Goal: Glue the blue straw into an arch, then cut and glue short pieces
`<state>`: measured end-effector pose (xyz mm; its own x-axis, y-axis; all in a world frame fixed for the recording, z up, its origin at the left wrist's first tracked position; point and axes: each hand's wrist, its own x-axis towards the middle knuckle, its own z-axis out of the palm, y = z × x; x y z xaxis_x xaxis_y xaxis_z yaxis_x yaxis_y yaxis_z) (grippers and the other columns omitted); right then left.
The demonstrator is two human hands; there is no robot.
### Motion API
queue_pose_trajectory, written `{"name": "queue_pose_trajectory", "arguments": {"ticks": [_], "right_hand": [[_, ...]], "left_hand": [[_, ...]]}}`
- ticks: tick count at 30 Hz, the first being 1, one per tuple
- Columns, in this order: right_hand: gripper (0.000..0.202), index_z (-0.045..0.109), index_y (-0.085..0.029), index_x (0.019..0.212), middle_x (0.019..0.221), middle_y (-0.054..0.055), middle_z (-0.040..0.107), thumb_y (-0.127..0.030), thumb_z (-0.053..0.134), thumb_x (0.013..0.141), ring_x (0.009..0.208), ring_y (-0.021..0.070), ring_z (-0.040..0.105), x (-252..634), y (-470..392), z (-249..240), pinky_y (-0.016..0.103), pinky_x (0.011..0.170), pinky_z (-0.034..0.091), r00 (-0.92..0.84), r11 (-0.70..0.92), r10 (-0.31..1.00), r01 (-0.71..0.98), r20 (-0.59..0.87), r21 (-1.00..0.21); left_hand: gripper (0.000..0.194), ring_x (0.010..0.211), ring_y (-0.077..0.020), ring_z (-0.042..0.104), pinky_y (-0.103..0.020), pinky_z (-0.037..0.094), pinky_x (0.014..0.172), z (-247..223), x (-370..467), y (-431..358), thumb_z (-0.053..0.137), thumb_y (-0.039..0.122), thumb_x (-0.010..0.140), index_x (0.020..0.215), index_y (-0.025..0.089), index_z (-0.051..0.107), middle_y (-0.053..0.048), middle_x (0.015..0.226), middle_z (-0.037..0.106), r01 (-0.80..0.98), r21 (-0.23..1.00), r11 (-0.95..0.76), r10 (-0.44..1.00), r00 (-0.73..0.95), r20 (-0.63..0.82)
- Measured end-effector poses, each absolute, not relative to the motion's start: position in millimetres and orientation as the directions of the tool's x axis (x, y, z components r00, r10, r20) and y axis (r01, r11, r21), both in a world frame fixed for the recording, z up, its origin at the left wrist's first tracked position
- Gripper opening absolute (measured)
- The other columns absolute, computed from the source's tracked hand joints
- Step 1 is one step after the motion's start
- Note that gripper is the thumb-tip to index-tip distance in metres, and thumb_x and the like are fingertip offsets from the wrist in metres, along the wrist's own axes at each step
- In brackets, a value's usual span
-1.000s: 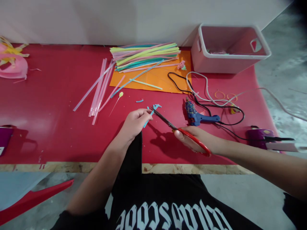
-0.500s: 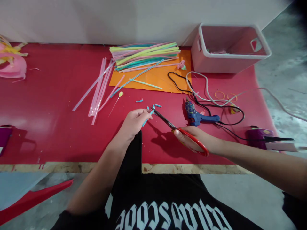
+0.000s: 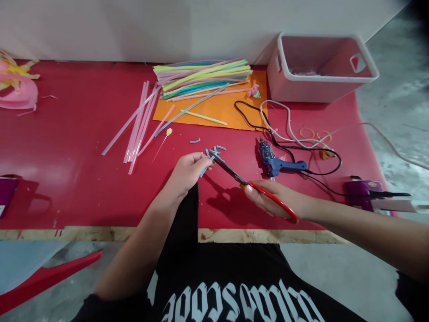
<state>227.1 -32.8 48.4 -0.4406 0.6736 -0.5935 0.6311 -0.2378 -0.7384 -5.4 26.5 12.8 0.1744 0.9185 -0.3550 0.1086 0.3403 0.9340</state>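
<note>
My left hand point(image 3: 191, 171) pinches a short blue straw point(image 3: 203, 171) between thumb and fingertips. Red-handled scissors point(image 3: 231, 171) are in my right hand point(image 3: 273, 197), their dark blades reaching to the straw at my left fingertips. The blades look nearly closed there; whether they touch the straw is hard to see. Small blue cut pieces point(image 3: 220, 147) lie on the red tabletop just beyond my fingertips, and another cut piece point(image 3: 195, 141) rests a little to the left. Behind my left hand lies a thin stick with a yellow tip point(image 3: 169, 131).
A bundle of coloured straws point(image 3: 204, 78) lies on an orange sheet point(image 3: 241, 116) at the back. Pink straws point(image 3: 142, 123) are left of it. A blue glue gun point(image 3: 281, 164) with looping cords sits to the right, before a pink bin point(image 3: 301, 89).
The scissors and my right hand have shifted slightly right and down, and the blades look closer together. Another small blue piece shows near the blade tips. My left hand has hardly moved.
</note>
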Motion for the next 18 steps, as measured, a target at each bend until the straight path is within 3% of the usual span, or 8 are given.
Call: {"name": "queue_pose_trajectory", "arguments": {"ticks": [5,11,18], "right_hand": [[0.057,0.037,-0.022,0.065,0.060,-0.004,0.034,-0.073,0.048,0.088,0.054,0.0104,0.033,227,-33,43,0.026,0.049,0.026,-0.410,-0.207,0.719,0.645,-0.561,-0.736],[0.060,0.037,-0.023,0.065,0.056,-0.005,0.033,-0.079,0.041,0.086,0.051,0.0110,0.034,228,-32,37,0.028,0.048,0.025,-0.325,-0.227,0.758,0.682,-0.566,-0.695],[0.059,0.037,-0.022,0.065,0.053,-0.005,0.037,-0.076,0.041,0.089,0.048,0.0095,0.034,226,-32,48,0.026,0.046,0.024,-0.398,-0.230,0.733,0.619,-0.552,-0.751]], "left_hand": [[0.018,0.055,-0.0112,0.051,-0.027,0.039,0.057,12,-7,25,0.068,0.035,0.077,0.067,0.020,0.069,0.000,0.065,0.065,0.091,0.929,0.359,0.913,0.172,-0.370],[0.020,0.062,-0.0112,0.056,-0.023,0.034,0.050,18,-5,21,0.067,0.037,0.079,0.074,0.018,0.065,-0.005,0.082,0.072,0.038,0.927,0.373,0.911,0.173,-0.373],[0.014,0.050,-0.0071,0.046,-0.020,0.032,0.047,15,-8,22,0.066,0.027,0.075,0.066,0.017,0.062,0.003,0.058,0.057,-0.002,0.923,0.386,0.911,0.162,-0.380]]}}
